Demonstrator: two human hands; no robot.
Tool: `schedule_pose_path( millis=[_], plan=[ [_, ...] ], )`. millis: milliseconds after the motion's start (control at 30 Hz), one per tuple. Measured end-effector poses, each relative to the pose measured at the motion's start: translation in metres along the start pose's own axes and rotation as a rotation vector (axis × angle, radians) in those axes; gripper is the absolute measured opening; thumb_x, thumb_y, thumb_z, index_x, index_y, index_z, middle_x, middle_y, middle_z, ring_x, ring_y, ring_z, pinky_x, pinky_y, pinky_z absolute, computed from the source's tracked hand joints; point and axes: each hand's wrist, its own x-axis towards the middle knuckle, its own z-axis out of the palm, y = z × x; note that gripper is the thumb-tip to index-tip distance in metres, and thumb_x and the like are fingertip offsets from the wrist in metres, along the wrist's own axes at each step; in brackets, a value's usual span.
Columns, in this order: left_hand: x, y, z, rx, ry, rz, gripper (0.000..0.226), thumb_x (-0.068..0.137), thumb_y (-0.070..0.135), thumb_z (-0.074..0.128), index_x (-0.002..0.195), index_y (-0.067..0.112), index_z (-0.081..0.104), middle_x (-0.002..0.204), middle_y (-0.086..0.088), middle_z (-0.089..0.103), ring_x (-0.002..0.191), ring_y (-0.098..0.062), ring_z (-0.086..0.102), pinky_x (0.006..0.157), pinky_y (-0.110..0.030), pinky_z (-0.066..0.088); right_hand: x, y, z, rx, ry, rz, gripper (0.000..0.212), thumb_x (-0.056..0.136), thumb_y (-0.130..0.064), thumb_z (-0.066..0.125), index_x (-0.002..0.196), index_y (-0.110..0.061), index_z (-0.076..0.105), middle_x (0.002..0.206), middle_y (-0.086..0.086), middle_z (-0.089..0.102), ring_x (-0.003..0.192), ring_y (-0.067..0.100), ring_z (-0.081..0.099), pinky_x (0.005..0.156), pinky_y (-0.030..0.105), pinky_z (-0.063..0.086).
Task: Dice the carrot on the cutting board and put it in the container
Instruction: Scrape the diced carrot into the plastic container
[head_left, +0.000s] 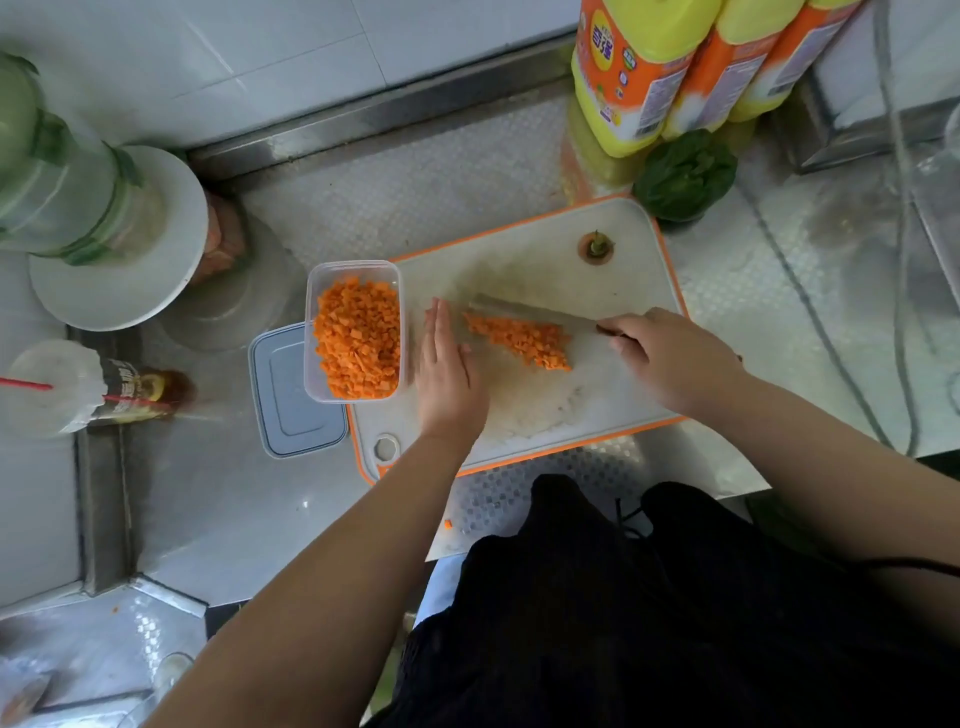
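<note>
Dice (519, 340) on board (623, 291) beside container (311, 291): light, stiff, loose, scatter-prone; best scooped on blade. Right hand (670, 358) clamped on knife (530, 314); left hand (447, 369) flat, fingers straight.

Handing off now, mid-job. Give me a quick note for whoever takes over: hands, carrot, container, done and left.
Left hand: open, flat on the cutting board beside the diced pile.
Right hand: grips the knife, blade behind the pile.
Container: at the board's left end, mostly full of dice.
Carrot top: at the board's far edge.
Done: dicing.
Left: move the pile into the container.
</note>
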Motion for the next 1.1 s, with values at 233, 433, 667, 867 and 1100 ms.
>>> schedule_pose_path(
  millis=[233, 433, 667, 867, 1100],
  plan=[
    [0.043, -0.009, 0.020, 0.326, -0.133, 0.033, 0.072, 0.094, 0.046, 0.013, 0.155, 0.009, 0.015, 0.164, -0.007, 0.010, 0.151, -0.020, 0.001, 0.120, -0.034, -0.005, -0.002, 0.012, -0.002, 0.401, 0.022, 0.317, 0.038, 0.100, -0.033, 0.041, 0.084, 0.002, 0.045, 0.064, 0.010, 0.045, 0.056, 0.028, 0.048, 0.060, 0.040, 0.046],
    [0.023, 0.010, 0.040, 0.222, -0.166, 0.163, 0.073, 0.095, 0.045, 0.014, 0.149, -0.001, 0.032, 0.158, -0.015, 0.028, 0.148, -0.028, 0.020, 0.122, -0.038, 0.008, -0.004, 0.025, 0.008, 0.441, -0.039, 0.426, 0.036, 0.100, -0.034, 0.037, 0.075, -0.009, 0.044, 0.065, 0.013, 0.052, 0.048, 0.025, 0.049, 0.057, 0.037, 0.047],
    [0.010, 0.035, 0.055, 0.010, -0.132, 0.047, 0.076, 0.091, 0.048, 0.018, 0.149, 0.000, 0.032, 0.156, -0.015, 0.031, 0.147, -0.027, 0.023, 0.122, -0.039, 0.012, -0.006, -0.021, 0.029, 0.255, -0.263, 0.355, 0.054, 0.103, -0.039, 0.025, 0.073, -0.008, 0.056, 0.057, 0.007, 0.065, 0.042, 0.017, 0.057, 0.059, 0.028, 0.046],
    [0.010, 0.037, 0.055, -0.101, -0.077, 0.004, 0.073, 0.091, 0.045, 0.021, 0.148, 0.000, 0.033, 0.157, -0.013, 0.028, 0.148, -0.025, 0.020, 0.121, -0.034, 0.012, 0.005, -0.056, 0.048, 0.485, -0.384, 0.330, 0.037, 0.101, -0.027, 0.031, 0.079, -0.011, 0.056, 0.069, 0.019, 0.069, 0.054, 0.027, 0.061, 0.069, 0.038, 0.054],
    [0.014, 0.043, 0.040, -0.151, 0.034, 0.007, 0.051, 0.097, 0.025, 0.039, 0.141, -0.001, 0.044, 0.148, -0.017, 0.040, 0.140, -0.031, 0.034, 0.116, -0.044, 0.027, 0.000, -0.066, 0.043, 0.717, -0.303, 0.211, 0.032, 0.104, -0.025, 0.031, 0.076, -0.014, 0.044, 0.061, 0.008, 0.054, 0.051, 0.020, 0.052, 0.060, 0.033, 0.048]
  ],
)
